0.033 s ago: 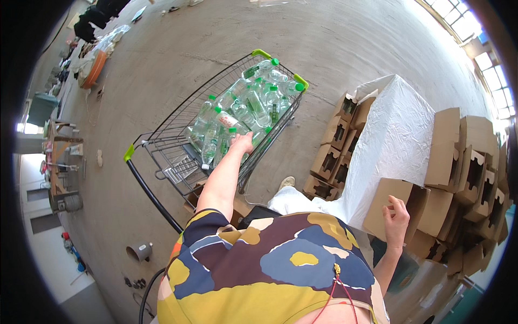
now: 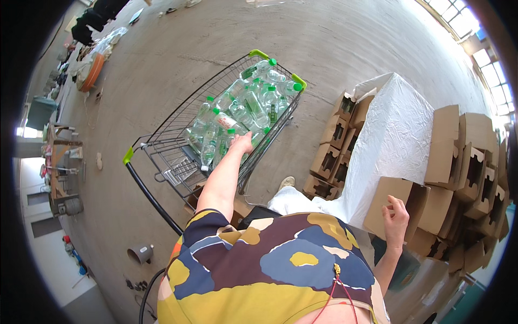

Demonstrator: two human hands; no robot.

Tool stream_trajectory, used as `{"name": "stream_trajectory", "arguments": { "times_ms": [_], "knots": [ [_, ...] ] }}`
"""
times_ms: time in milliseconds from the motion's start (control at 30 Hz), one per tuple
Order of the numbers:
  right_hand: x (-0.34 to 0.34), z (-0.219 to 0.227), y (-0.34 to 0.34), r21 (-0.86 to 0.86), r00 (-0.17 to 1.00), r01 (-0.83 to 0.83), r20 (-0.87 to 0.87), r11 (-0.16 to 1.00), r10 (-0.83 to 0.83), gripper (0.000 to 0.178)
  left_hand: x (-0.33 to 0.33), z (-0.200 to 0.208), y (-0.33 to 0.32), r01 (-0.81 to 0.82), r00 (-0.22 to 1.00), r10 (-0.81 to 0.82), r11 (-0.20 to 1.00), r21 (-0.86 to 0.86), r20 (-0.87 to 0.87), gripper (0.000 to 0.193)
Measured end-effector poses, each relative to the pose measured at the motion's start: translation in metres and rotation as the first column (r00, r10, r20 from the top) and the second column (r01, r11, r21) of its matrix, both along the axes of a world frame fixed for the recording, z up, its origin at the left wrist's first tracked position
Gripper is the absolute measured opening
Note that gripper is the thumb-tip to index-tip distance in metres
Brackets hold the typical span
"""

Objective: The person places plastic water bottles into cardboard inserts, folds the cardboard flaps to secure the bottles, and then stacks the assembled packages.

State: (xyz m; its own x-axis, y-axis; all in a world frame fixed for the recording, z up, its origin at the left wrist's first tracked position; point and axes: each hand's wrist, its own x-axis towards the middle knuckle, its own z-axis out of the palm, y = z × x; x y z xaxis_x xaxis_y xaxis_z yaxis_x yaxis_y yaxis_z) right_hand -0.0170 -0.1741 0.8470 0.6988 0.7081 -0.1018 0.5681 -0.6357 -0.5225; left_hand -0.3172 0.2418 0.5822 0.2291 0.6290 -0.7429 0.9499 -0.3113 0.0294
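Note:
A wire shopping cart (image 2: 167, 127) with green corner pieces and a black handle stands to the front left. Clear plastic bottles (image 2: 253, 107) with mostly green caps lie heaped in it. My left hand (image 2: 242, 143) reaches over the cart's near side, its fingers closed at a bottle in the heap; the back of the hand hides most of that hold. On the right, my right hand (image 2: 396, 214) is raised with loosely bent fingers apart and nothing in them. It is in front of an open cardboard box (image 2: 386, 202).
A block wrapped in silvery-white sheeting (image 2: 396, 127) stands right of the cart. Cardboard boxes with cut-outs (image 2: 327, 161) are stacked along its left, and more boxes (image 2: 445, 146) along its right. A grey bucket-like container (image 2: 141, 254) lies on the floor at the lower left.

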Motion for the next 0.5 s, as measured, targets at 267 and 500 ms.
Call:
{"name": "stream_trajectory", "arguments": {
  "times_ms": [267,500],
  "knots": [
    [-0.004,-0.006,-0.022,-0.03,0.998,0.057,-0.003,0.998,-0.057,0.035,0.007,-0.014,0.009,0.105,0.994,-0.104,0.994,-0.035,0.027,0.08],
    [0.03,0.003,-0.063,-0.005,0.994,0.098,0.045,0.995,-0.098,0.031,-0.014,0.022,0.043,0.113,0.957,-0.076,0.986,-0.118,0.278,0.098]
  ]
}}
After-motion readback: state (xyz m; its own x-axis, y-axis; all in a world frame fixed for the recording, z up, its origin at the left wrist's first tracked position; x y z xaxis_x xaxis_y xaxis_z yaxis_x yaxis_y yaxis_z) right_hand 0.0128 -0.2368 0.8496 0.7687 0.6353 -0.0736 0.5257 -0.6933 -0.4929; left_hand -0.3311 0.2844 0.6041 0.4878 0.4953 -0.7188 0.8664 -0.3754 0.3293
